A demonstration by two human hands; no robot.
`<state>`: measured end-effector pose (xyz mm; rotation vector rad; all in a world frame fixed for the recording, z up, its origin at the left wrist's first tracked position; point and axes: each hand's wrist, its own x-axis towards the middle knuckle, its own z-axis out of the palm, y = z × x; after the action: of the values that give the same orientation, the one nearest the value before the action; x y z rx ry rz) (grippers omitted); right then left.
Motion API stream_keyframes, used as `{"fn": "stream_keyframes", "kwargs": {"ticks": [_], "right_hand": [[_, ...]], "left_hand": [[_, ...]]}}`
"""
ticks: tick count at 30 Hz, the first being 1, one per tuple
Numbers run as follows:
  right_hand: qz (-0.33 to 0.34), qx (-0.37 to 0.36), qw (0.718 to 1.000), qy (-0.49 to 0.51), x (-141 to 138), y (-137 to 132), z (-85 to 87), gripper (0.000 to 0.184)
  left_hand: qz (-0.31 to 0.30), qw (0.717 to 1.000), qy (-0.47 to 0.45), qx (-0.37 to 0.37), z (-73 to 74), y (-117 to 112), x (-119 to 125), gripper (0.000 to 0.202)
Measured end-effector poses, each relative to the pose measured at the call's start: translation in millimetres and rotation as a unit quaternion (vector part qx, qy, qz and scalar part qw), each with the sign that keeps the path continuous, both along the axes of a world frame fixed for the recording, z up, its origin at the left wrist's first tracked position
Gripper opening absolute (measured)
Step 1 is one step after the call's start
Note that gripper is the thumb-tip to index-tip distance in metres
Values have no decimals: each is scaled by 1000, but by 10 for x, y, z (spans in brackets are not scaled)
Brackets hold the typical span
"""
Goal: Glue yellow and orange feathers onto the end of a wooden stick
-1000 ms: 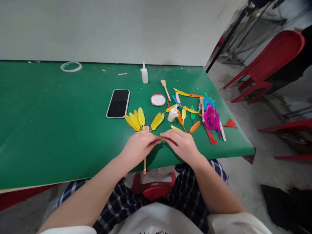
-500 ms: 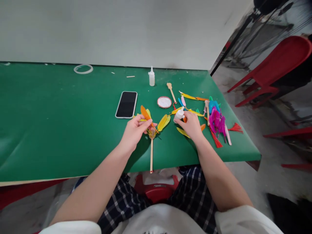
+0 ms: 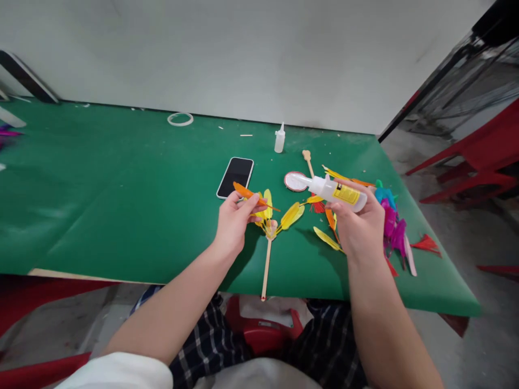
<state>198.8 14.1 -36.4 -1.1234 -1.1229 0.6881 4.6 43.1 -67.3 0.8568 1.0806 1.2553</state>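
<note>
Between the fingertips of my left hand (image 3: 235,222) is an orange feather (image 3: 245,191), its quill pointing right. Below it a wooden stick (image 3: 266,270) lies on the table, with yellow feathers (image 3: 292,216) fanned out from its wider top end. My right hand (image 3: 362,229) is wrapped round a white glue bottle (image 3: 338,193) with a yellow label, tilted on its side with the nozzle pointing left. The nozzle overlaps a round white disc with a red rim (image 3: 295,186). Loose yellow and orange feathers (image 3: 327,239) lie beneath my right hand.
A phone (image 3: 236,175) lies behind my left hand. A second small bottle (image 3: 279,139) stands upright near the wall, with a tape ring (image 3: 180,119) farther left. Magenta feathers (image 3: 390,221) and a red tassel (image 3: 426,245) lie at the right. Another wooden stick (image 3: 308,162) lies beyond the disc.
My right hand has lifted the glue bottle off the feathers and tipped it sideways, nozzle to the left. My left hand still pinches the orange feather, now turned flatter. The view has shifted left.
</note>
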Motion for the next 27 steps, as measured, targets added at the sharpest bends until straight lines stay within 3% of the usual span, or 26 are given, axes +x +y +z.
{"fn": "stream_keyframes", "kwargs": {"ticks": [3,7,14,18,20,23,25,27], "right_hand": [[-32,7,999,21,-60,-64,-100,30],[-100,-28,992,-65,-124,-119,-165,26],[-66,-53,988,-133,-188,-190,-119,25],[-89,-41,988,-121,-59,-101,-105,25],[-61,-74,989,-109,29,51,-126,23],[43,-134,989,-40,66,411,-209,24],[132,-206,968,-53,-15,680,-277,29],[193,-281,931,-134,-163,903,-326,30]], "left_hand": [[-4,1000,7,4,-11,-19,14,28],[9,1000,15,26,9,-39,11,29],[17,999,24,44,-11,-36,4,27],[-7,989,120,89,14,75,-140,22],[-53,965,230,116,77,133,-255,21],[-156,894,386,164,206,114,-375,20],[-260,852,406,205,271,1,-369,15],[-362,828,359,232,286,-158,-305,9]]}}
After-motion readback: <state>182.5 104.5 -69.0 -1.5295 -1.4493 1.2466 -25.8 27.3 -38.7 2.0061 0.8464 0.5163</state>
